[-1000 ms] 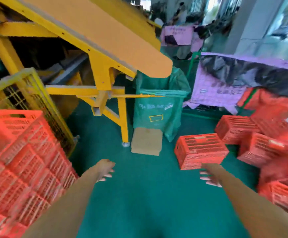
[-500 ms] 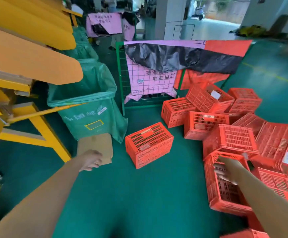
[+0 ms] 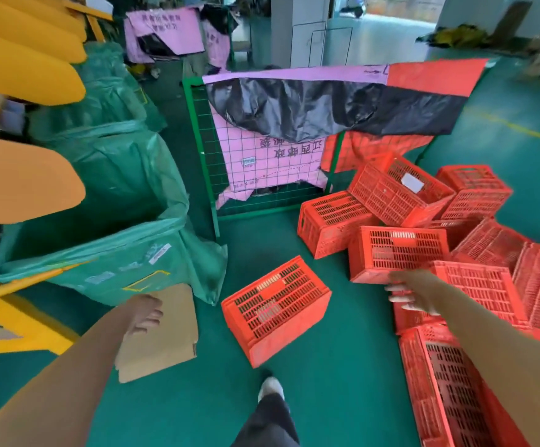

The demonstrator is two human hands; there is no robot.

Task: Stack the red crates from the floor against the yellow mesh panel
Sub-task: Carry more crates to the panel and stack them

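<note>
Head view, the only one:
- Lone red crate (image 3: 275,309) lies on the green floor (image 3: 342,391), centre frame, slatted face up, set apart from the pile. Can't tell if that face is the base or a side.
- Crate pile (image 3: 397,253) sits to the right, jumbled, with several crates tipped and leaning on each other. Its right side is cut off by the frame edge.
- Nearest crate (image 3: 439,382) is partly covered by the right forearm and clipped at the bottom edge.
- Right hand (image 3: 413,291) has fingers spread and nearly straight, gripping nothing. It's at the pile's near edge. Blurred, so can't tell if it touches.
- Left hand (image 3: 143,312) has fingers loosely curled and holds nothing, over a cardboard sheet (image 3: 165,343).
- Green mesh frame (image 3: 204,156) stands behind the pile, draped in pink, black and red sheets that hide what's behind it.
- Green bagged bin (image 3: 101,221) and yellow machine (image 3: 20,330) are on the left, and the machine is cropped.
- One shoe (image 3: 271,387) shows at the bottom centre.
</note>
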